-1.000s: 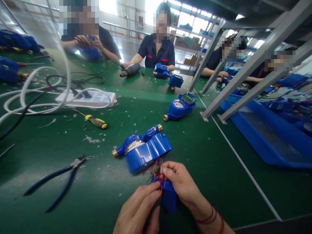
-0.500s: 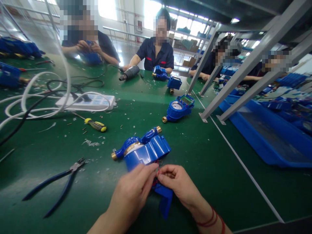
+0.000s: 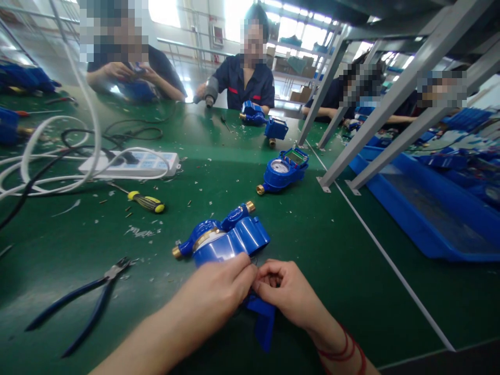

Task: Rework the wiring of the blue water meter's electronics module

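A blue water meter (image 3: 230,239) with brass threaded ends lies on the green table, its housing towards me. At its near side my left hand (image 3: 224,284) is closed, fingertips pinched on thin wires. My right hand (image 3: 287,291), with red cord around the wrist, pinches at the same wires, its fingertips touching or nearly touching the left ones. The fingers hide most of the wires. Beneath the hands a blue plastic cover piece (image 3: 265,323) sticks out. Left of the meter lie open cutting pliers (image 3: 113,271) with dark blue handles.
A yellow-black screwdriver (image 3: 146,202) lies near a white power strip (image 3: 136,165) with coiled cables. Further back stands another water meter (image 3: 281,172). Grey metal legs (image 3: 351,140) and a blue tray (image 3: 414,208) are at right. Across the table a co-worker (image 3: 250,78) holds a heat gun (image 3: 211,92).
My left hand has shifted forward and turned, now covering the red wires seen before. The right hand stays nearly in place. Across the table, the heat gun has been lifted and tipped downward.
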### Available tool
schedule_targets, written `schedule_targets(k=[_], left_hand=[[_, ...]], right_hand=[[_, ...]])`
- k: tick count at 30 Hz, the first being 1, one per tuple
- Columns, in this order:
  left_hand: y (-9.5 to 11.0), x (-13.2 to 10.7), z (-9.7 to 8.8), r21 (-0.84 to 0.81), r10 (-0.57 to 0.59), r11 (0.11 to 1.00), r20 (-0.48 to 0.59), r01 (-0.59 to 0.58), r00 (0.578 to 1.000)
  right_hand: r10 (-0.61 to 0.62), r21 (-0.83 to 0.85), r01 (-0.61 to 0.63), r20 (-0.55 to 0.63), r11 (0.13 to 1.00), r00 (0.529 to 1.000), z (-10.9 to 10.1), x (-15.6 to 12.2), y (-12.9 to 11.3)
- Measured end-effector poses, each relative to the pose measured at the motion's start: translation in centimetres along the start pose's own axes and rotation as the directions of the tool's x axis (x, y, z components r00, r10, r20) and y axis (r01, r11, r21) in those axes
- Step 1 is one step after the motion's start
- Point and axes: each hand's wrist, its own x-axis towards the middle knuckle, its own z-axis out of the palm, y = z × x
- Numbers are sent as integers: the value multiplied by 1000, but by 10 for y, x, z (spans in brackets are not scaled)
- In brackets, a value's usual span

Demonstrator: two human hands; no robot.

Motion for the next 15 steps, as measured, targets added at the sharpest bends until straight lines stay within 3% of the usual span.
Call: schedule_targets(k=[8, 15], left_hand=[[-6, 5, -7, 65, 134, 989, -48, -131, 990], [-6, 5, 1, 93, 173, 983, -159, -160, 972]], right_hand=[[-5, -58, 6, 16, 998, 1000, -6, 2, 1], [79, 111, -85, 53, 990, 995, -10, 2, 3]])
